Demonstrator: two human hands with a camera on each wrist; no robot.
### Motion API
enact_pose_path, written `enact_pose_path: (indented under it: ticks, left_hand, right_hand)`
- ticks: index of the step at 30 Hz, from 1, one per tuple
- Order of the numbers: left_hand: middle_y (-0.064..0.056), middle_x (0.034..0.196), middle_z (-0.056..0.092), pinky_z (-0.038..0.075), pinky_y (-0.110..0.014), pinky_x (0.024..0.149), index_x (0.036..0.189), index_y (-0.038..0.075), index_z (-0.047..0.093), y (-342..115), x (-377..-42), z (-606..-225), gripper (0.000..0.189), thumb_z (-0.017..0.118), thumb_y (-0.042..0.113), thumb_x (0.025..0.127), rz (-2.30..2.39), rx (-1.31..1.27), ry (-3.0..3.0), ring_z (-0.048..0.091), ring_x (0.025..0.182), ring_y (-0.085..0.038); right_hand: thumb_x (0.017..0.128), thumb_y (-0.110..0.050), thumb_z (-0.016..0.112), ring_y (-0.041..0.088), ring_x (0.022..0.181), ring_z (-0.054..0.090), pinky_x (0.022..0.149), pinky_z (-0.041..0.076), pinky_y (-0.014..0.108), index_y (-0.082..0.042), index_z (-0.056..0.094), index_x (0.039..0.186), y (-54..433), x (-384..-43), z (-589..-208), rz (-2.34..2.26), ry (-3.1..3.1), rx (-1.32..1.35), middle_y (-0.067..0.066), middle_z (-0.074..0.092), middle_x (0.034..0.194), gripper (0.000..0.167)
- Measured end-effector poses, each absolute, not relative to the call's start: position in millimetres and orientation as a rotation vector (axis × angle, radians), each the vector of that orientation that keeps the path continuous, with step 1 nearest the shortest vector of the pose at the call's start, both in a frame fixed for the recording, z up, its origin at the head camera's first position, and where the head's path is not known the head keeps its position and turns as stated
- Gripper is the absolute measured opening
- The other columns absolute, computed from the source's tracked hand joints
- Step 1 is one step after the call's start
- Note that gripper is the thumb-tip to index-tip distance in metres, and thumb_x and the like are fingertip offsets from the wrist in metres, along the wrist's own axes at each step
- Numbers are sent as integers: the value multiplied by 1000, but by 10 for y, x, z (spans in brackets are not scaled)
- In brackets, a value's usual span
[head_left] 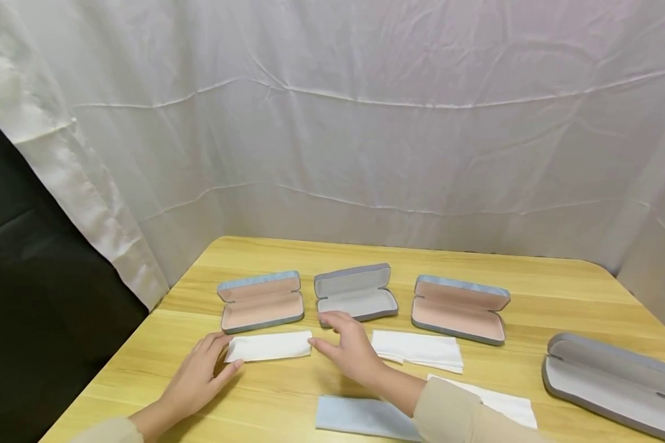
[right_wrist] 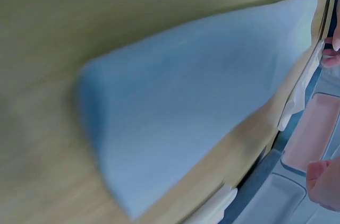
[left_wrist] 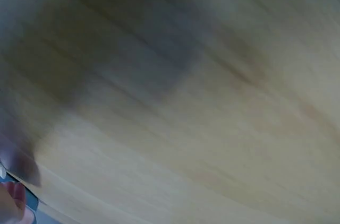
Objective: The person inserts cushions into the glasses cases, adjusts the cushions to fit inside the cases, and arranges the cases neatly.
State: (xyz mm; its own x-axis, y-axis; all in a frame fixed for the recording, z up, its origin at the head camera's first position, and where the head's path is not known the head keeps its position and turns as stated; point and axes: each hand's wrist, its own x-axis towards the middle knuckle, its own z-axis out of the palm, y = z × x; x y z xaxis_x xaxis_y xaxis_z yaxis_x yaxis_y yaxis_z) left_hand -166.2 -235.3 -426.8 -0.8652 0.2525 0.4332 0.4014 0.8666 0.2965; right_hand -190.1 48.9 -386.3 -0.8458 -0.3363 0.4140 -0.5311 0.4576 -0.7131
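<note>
A folded white cloth (head_left: 268, 346) lies flat in front of the left open glasses case (head_left: 263, 312), which has a pink lining. My left hand (head_left: 196, 375) is at the cloth's left end, fingers spread and fingertips right at its edge. At the other end is my right hand (head_left: 354, 354), its thumb by the cloth's right edge and its fingers reaching forward, overlapping the front of a grey glasses case (head_left: 360, 301). Below my right forearm lies a folded light blue cloth (head_left: 360, 415), which looms large in the right wrist view (right_wrist: 196, 91).
Another pink-lined case (head_left: 457, 317) stands open at right of centre, and a larger grey one (head_left: 604, 381) at far right. More folded white cloths (head_left: 421, 351) lie right of my right hand, one partly under the sleeve. Pale curtains (head_left: 366, 141) hang behind the wooden table (head_left: 310, 249).
</note>
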Motion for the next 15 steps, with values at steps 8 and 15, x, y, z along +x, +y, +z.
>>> enact_pose_path:
  ticks: [8, 15]
  left_hand:
    - [-16, 111, 57, 45, -50, 88, 115, -4, 57, -2298, -1720, -4239, 44, 57, 33, 92, -730, -281, -2769, 53, 106, -33]
    - [-22, 110, 53, 44, -48, 86, 117, -9, 54, -2259, -1777, -4204, 44, 58, 26, 92, -861, -130, -2844, 50, 103, -34]
  right_hand:
    - [84, -11, 66, 32, 99, 59, 79, 53, 36, 8, 61, 112, 297, -1989, -3908, 1479, -2609, 630, 21, 63, 112, 35]
    - [82, -5, 66, 29, 93, 61, 78, 53, 35, 10, 62, 110, 197, -2043, -3959, 1445, -2697, 527, 21, 64, 107, 32]
